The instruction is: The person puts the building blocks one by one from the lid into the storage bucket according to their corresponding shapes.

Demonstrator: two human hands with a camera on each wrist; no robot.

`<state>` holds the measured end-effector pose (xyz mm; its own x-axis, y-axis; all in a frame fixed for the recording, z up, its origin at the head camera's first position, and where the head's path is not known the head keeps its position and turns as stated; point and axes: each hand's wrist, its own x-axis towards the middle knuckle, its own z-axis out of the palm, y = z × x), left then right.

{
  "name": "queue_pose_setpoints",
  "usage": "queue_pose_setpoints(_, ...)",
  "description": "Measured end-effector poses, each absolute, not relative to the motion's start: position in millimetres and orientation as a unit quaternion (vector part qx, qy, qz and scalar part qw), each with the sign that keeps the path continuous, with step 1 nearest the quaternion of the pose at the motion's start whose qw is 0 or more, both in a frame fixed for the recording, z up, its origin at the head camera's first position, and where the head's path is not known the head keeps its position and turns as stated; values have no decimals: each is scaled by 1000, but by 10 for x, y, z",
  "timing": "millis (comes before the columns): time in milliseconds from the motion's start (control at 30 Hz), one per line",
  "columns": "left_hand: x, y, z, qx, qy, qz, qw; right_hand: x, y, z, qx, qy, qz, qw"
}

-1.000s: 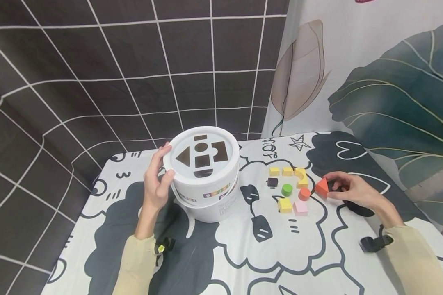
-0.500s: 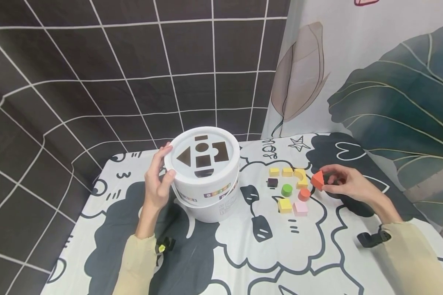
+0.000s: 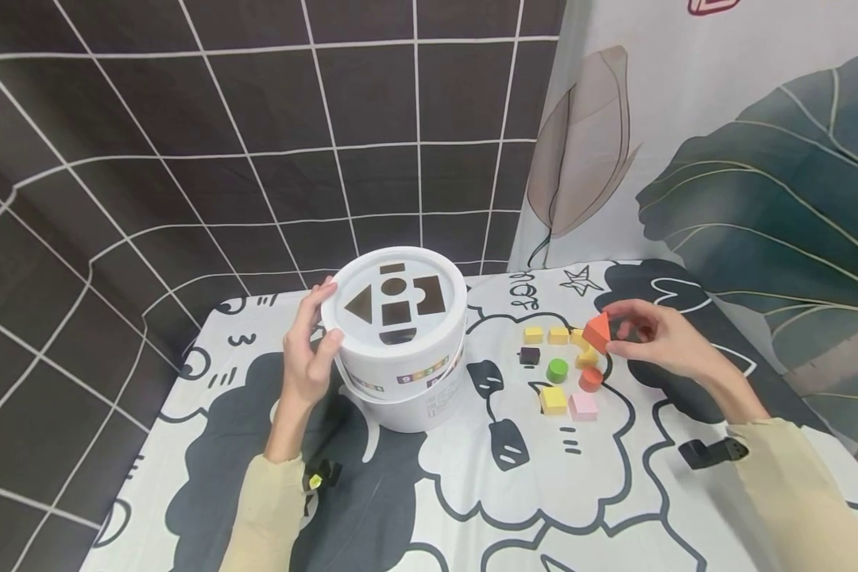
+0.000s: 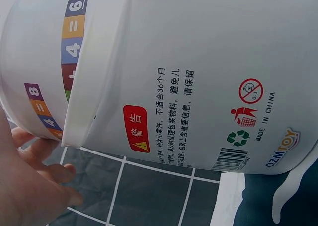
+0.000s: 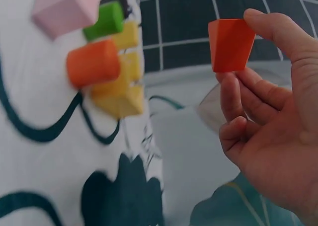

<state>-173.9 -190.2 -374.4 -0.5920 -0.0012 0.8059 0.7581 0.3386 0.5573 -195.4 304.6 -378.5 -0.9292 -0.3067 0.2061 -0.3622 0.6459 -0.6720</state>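
Observation:
A white bucket (image 3: 393, 393) with a white lid (image 3: 429, 338) stands on the printed cloth, the lid cut with several shaped holes. My left hand (image 3: 305, 349) rests against the lid's left rim, thumb nearer me and fingers farther back; the left wrist view shows its loosely bent fingers (image 4: 44, 154) beside the bucket's wall. My right hand (image 3: 661, 338) pinches an orange triangular block (image 3: 597, 332) between thumb and fingers, lifted above the cloth. In the head view that block partly covers a yellow arch block (image 3: 586, 359). An orange cylinder (image 3: 590, 379) lies just below it.
Between bucket and right hand lie a green cylinder (image 3: 557, 370), a black block (image 3: 529, 356), a pink block (image 3: 583, 406), a larger yellow block (image 3: 553, 400) and two small yellow blocks (image 3: 558, 336). A dark gridded curtain (image 3: 257, 159) hangs behind the table.
My right hand has raised the orange triangular block and carried it left and away from me, over the yellow arch block. The left hand and bucket have stayed in place.

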Motion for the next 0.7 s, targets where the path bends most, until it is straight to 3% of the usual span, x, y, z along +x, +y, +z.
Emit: queue_pose_setpoints(700,-1741,-1907,-3749,-255,-729,-518,369,-2014,2547,-3335,238,-883,394,87)
